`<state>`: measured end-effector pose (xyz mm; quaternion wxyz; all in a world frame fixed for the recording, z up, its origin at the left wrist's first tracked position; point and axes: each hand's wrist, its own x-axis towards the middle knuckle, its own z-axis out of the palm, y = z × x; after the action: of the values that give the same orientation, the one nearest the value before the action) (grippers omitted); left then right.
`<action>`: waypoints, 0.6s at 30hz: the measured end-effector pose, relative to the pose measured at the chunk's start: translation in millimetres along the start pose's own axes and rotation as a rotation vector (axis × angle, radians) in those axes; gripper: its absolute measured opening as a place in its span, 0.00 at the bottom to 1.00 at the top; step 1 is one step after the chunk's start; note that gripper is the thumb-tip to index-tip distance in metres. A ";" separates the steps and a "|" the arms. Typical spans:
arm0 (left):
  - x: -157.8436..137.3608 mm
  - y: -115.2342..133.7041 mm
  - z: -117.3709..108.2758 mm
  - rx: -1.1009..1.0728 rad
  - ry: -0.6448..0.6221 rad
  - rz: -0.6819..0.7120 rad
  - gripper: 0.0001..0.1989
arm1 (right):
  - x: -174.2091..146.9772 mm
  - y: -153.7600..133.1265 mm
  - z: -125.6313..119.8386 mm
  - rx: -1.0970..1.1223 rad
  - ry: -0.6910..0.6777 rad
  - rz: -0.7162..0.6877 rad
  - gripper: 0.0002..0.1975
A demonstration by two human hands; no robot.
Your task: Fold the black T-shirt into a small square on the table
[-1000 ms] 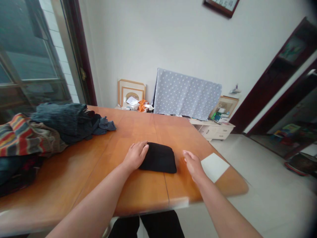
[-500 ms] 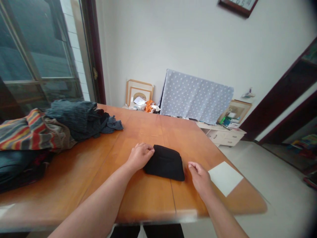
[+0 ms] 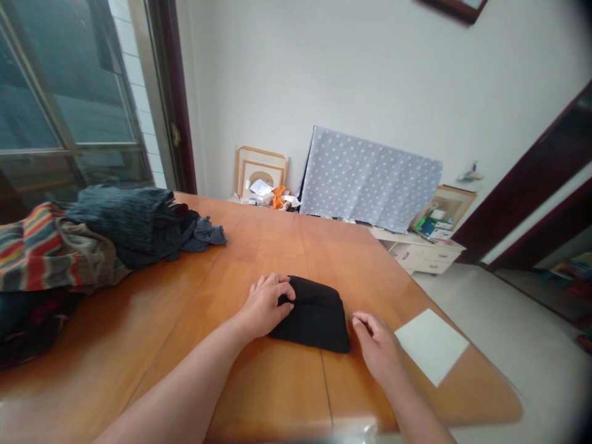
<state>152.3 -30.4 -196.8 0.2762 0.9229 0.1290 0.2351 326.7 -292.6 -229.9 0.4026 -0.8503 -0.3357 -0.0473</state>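
Observation:
A folded black cloth [image 3: 314, 316], probably a garment, lies flat on the wooden table [image 3: 259, 382] in front of me. My left hand [image 3: 268, 303] rests at its left edge, with thumb and forefinger apart over the fabric. The fingers are bent but grip nothing, and the hand hides the cloth's left end. Just off the right edge, my right hand [image 3: 377, 342] hovers with its fingers curled in towards the thumb. No object shows in it, and a small gap separates it from the cloth.
Crumpled clothes [image 3: 124, 228] are heaped on the left, including a striped piece [image 3: 41, 250]. A pale square sheet [image 3: 432, 346] lies to the right, near the table's edge. Beyond the table stand a dotted cloth cover [image 3: 370, 179] and a white cabinet [image 3: 428, 256].
My left hand has shifted slightly, and its thumb and forefinger have spread over the cloth. The right hand stays curled beside it. The view has tilted slightly.

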 end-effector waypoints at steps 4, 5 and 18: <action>0.0 1.7 -0.1 -0.001 0.004 0.002 0.06 | -0.5 -3.0 -1.4 -0.016 0.001 -0.012 0.18; 0.3 1.7 0.2 0.007 0.012 -0.007 0.06 | -0.4 -3.1 -1.5 -0.018 0.000 -0.013 0.18; 16.0 -25.5 -8.9 -0.249 0.353 -0.388 0.10 | 0.7 4.9 1.5 -0.008 -0.002 -0.016 0.18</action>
<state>158.7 0.2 -198.9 0.4004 0.7848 0.3193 0.3490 329.9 -293.3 -233.9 0.3985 -0.8492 -0.3426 -0.0512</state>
